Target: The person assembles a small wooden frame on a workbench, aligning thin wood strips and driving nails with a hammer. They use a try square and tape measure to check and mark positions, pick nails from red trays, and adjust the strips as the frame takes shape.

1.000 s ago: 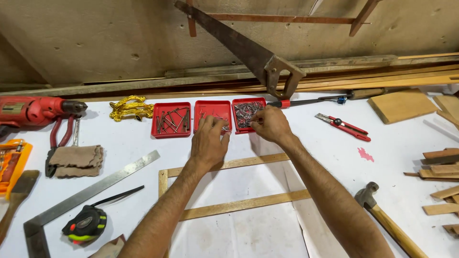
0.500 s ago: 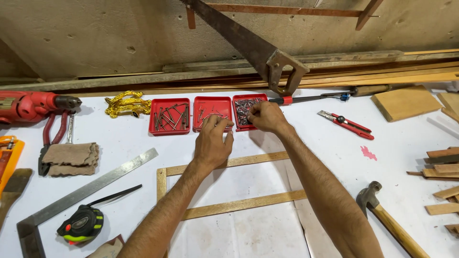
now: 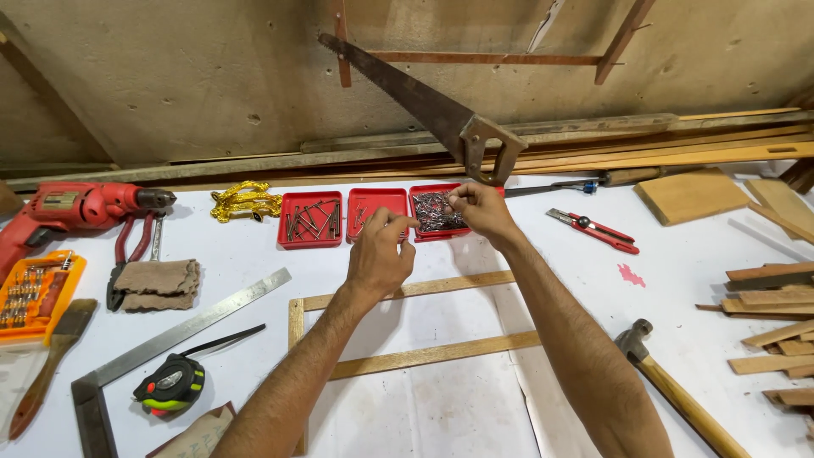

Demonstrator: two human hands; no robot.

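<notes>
both hands have lifted slightly: the right hand (image 3: 481, 209) pinches small nails above the right red tray (image 3: 437, 210) at upper centre, the left hand (image 3: 379, 257) hovers loosely curled, grasping nothing visible.

three glossy red plastic trays (image 3: 309, 220) hold dull metal nails on a matt white paper-covered bench (image 3: 441, 407); a smooth pale wooden frame (image 3: 407, 290), a brushed steel square (image 3: 182, 329), a rough brown cloth (image 3: 157, 277) and a rusty-bladed wooden-handled saw (image 3: 424, 102) surround them.

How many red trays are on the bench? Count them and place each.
3, in a row at the back of the white bench: left tray, middle tray behind the left hand, right tray under the right hand.
</notes>
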